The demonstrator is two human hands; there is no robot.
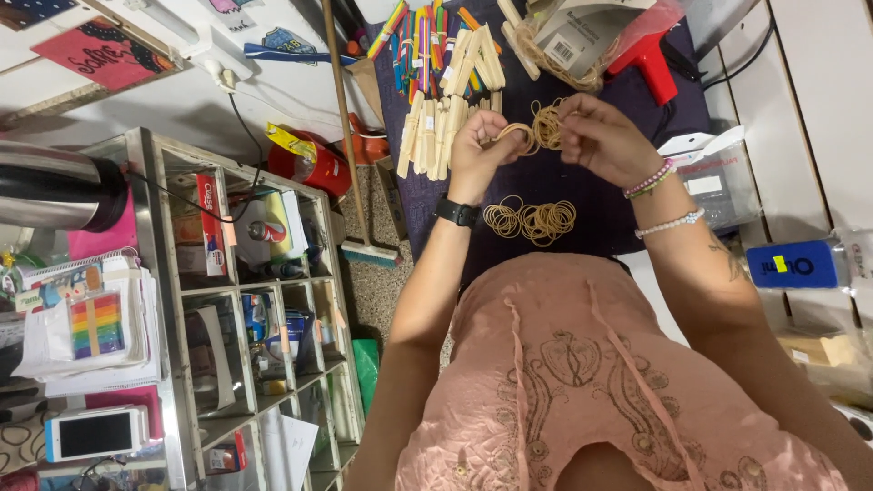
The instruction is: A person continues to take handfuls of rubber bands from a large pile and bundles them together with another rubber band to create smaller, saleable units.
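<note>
Head view: tangle of tan rubber bands (544, 125) is pinched between left hand (479, 145) and right hand (602, 138), above dark cloth-covered worktop (582, 232). More loose tan bands (530, 220) lie below; plain wooden sticks (435, 135) just left.

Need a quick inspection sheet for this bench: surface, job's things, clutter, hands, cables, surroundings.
Surface: dark purple cloth-covered table, crowded at the far end.
Job's things: bunch of tan rubber bands held up between both hands; loose pile of tan rubber bands on the cloth.
Clutter: plain wooden craft sticks, coloured craft sticks, red glue gun.
Hands: left hand and right hand both pinch the bunch.
Cables: black cable along the white floor.
Surroundings: metal shelf unit, broom, clear plastic box.
</note>
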